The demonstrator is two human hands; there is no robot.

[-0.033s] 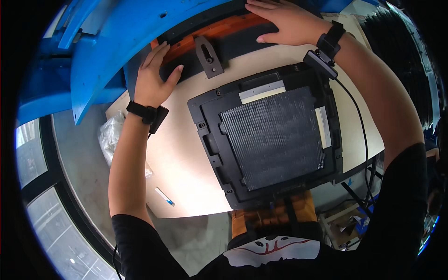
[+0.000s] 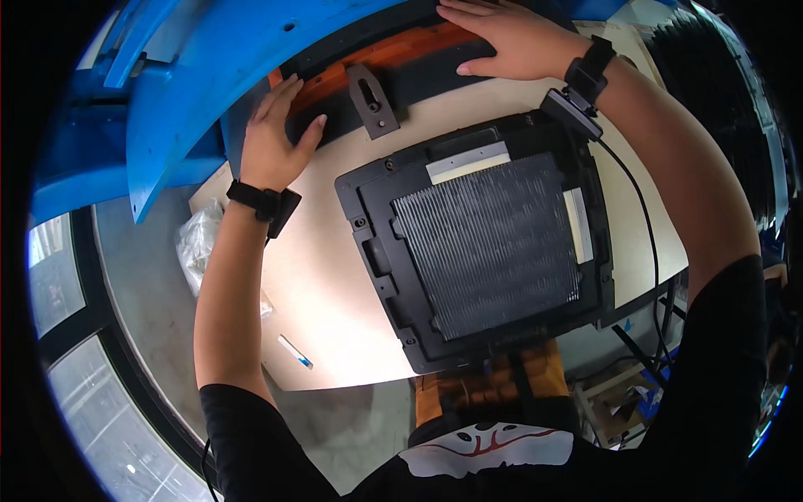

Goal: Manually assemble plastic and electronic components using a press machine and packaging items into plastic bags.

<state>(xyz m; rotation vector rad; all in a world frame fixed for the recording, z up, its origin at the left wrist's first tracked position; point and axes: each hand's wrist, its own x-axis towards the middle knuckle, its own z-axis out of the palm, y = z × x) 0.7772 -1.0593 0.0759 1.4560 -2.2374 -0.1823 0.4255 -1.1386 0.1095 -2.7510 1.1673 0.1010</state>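
At far left, a blue machine frame (image 2: 192,92) is seen curving up and across the upper edge; below it, a clear plastic bag (image 2: 198,238) is noted at the left side of the pale surface (image 2: 335,309). The left hand (image 2: 274,151) is found laid over the dark machine bed (image 2: 435,77), palm down, with thumb set apart from the fingers and nothing gripped; a black band with a small device is worn at its wrist. Nearer the person, a slim white strip with a blue end (image 2: 295,352) is left lying on the surface.

Between the hands, a slotted grey metal clamp (image 2: 382,105) is set across the bed and an orange bar (image 2: 410,42); the bed and bar are located at the far side of the surface. Below the clamp, a black tray (image 2: 381,180) is placed slightly turned; a ribbed dark panel (image 2: 493,247) is held within its rim, and pale strips are seated along the panel's far and right edges.

The right hand (image 2: 527,42) is spread over the bed, well apart from the left, with nothing grasped; whether its fingertips are pressed down cannot be told; from its wrist device, a black cable (image 2: 648,217) is trailed downward.
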